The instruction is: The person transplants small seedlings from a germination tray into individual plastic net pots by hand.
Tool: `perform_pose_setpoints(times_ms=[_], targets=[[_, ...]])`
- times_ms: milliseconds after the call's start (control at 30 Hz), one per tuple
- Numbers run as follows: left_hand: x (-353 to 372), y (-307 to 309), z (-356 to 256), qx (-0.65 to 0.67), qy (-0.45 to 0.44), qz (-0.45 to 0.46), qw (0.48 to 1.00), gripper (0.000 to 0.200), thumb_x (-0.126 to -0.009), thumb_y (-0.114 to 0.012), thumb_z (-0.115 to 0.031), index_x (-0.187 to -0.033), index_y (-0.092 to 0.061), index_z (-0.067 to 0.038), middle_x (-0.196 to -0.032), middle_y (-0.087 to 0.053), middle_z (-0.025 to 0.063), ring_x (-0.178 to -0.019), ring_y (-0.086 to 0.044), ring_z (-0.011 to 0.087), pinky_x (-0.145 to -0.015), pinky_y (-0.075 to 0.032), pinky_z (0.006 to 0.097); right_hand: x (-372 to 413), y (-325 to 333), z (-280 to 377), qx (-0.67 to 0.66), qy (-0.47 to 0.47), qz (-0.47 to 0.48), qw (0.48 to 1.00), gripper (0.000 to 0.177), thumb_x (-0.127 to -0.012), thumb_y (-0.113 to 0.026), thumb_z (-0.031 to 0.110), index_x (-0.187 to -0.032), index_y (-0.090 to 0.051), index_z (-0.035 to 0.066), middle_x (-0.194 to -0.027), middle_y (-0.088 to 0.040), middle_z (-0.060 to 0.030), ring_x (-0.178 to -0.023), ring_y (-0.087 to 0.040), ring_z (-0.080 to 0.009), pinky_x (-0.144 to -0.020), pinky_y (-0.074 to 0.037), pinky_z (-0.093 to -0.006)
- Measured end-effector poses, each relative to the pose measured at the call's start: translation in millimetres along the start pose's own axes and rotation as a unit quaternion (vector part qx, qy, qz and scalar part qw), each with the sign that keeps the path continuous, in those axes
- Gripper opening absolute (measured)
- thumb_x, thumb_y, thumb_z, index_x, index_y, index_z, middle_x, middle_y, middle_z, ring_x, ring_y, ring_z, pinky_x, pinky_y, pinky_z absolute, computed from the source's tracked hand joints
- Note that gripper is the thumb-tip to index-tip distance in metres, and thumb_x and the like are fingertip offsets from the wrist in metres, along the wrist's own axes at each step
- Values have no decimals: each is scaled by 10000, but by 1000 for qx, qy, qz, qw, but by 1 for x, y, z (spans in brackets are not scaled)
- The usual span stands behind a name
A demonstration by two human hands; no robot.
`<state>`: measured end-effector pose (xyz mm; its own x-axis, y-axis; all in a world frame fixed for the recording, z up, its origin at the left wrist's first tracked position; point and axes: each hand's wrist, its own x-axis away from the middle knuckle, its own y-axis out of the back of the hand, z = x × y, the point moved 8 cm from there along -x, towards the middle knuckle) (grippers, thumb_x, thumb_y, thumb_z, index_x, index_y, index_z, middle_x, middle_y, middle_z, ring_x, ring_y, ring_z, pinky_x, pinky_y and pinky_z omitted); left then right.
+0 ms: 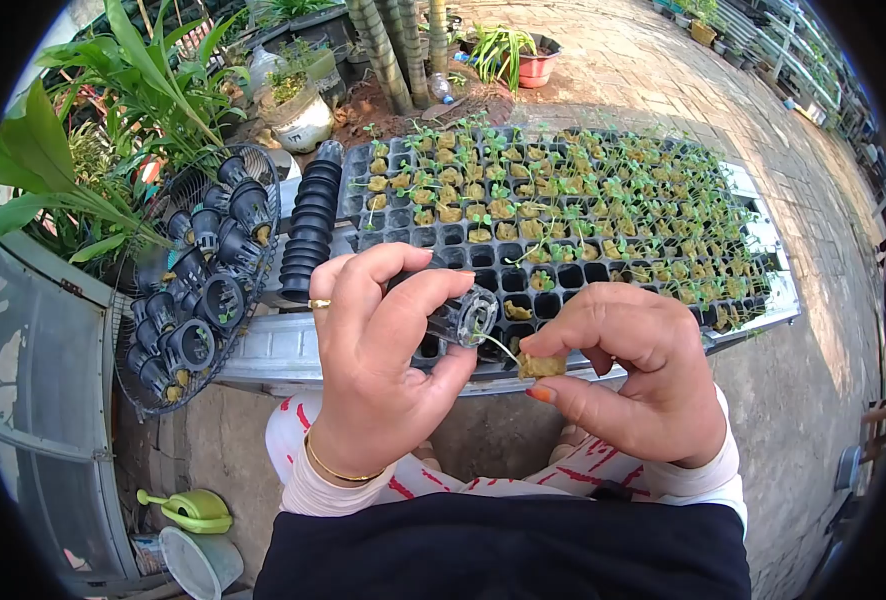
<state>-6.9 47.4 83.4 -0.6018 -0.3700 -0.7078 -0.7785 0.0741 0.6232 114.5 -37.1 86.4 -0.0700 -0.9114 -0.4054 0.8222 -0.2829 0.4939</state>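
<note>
My left hand [388, 350] is closed around a black net cup [453, 318], tipped on its side with its slotted end toward the right. Between the thumb and fingers of my right hand [623, 375] is a small tan plug [542, 365]. A thin pale stem runs from the plug to the end of the cup. Both hands are over the near edge of a black seedling tray [453, 235], which holds many tan plugs with green sprouts. Several cells near my hands have no plug.
Left of the tray lies a stack of black cups [311, 225]. A wire basket [123, 345] holds several black cups, some with seedlings. Leafy plants [38, 165] stand at the left. A green watering can [198, 510] and a pale bucket [201, 565] are at the lower left.
</note>
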Motion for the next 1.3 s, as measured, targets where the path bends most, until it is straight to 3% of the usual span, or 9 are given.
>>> perform_pose_setpoints(times_ms=[233,300,633,700,1033,1100,1133,1200,1300], targets=[[1,2,-1,6,-3,7,1000,474,-494,-708,-5,-956,-647,-95,-1019,-527,106,-932,-450,277,-809,-372,372,0,1,-8,17,-21,-16,1000,189,-679,-687,-1,-863,-640,1,-733,-609,-117,-670,-586,-262,-592,-462,-327],[1,2,-2,4,-6,10,1000,474,-493,-709,-5,-954,-648,-95,-1019,-527,106,-932,-451,277,-809,-373,372,1,3,-10,22,1,-46,999,229,-651,-729,51,-868,-668,16,-696,-598,-48,-535,-436,-115,-478,-323,-253],[2,-4,-9,-20,-9,27,999,495,-488,-712,2,-969,-650,-98,-1048,-517,104,-939,-450,279,-808,-374,373,0,2,-7,47,11,-68,996,266,-648,-710,18,-909,-660,20,-725,-603,-46,-549,-461,-120,-481,-342,-250],[2,-6,-10,-18,-8,30,999,498,-489,-709,8,-972,-650,-98,-1057,-514,102,-940,-450,279,-807,-374,373,-1,-1,-7,44,-6,-31,999,252,-687,-672,-20,-931,-615,4,-762,-605,-126,-704,-600,-284,-618,-477,-349],[2,-11,-13,-14,-39,26,999,485,-494,-701,-32,-974,-635,-66,-999,-575,133,-885,-516,267,-782,-360,365,-3,-7,-11,38,6,-38,999,195,-692,-660,-25,-878,-612,9,-755,-609,-135,-684,-613,-297,-620,-484,-355],[2,-11,-12,-11,-37,24,999,478,-497,-699,-33,-969,-634,-61,-984,-581,130,-873,-521,263,-779,-360,363,-2,-4,-11,49,10,-81,995,169,-686,-694,-21,-841,-646,25,-751,-640,-63,-620,-585,-145,-499,-411,-253],[1,-11,-11,-6,-40,23,999,474,-499,-699,-36,-968,-632,-57,-977,-583,128,-868,-523,260,-774,-360,361,-3,-4,-11,49,10,-81,995,169,-686,-694,-21,-841,-646,25,-751,-640,-63,-620,-585,-145,-499,-411,-253],[2,-13,-11,0,-43,24,999,471,-500,-698,-38,-966,-631,-52,-969,-585,127,-864,-525,258,-769,-360,359,-4,-5,-8,49,21,-72,996,154,-699,-660,-30,-842,-622,11,-716,-607,-128,-660,-608,-300,-600,-480,-364],[2,-15,-11,9,-42,24,999,470,-500,-700,-43,-965,-631,-49,-963,-586,123,-859,-527,254,-761,-360,356,-3,-5,-7,51,48,-79,994,147,-698,-668,-31,-832,-625,12,-706,-605,-126,-646,-604,-295,-584,-479,-360]])
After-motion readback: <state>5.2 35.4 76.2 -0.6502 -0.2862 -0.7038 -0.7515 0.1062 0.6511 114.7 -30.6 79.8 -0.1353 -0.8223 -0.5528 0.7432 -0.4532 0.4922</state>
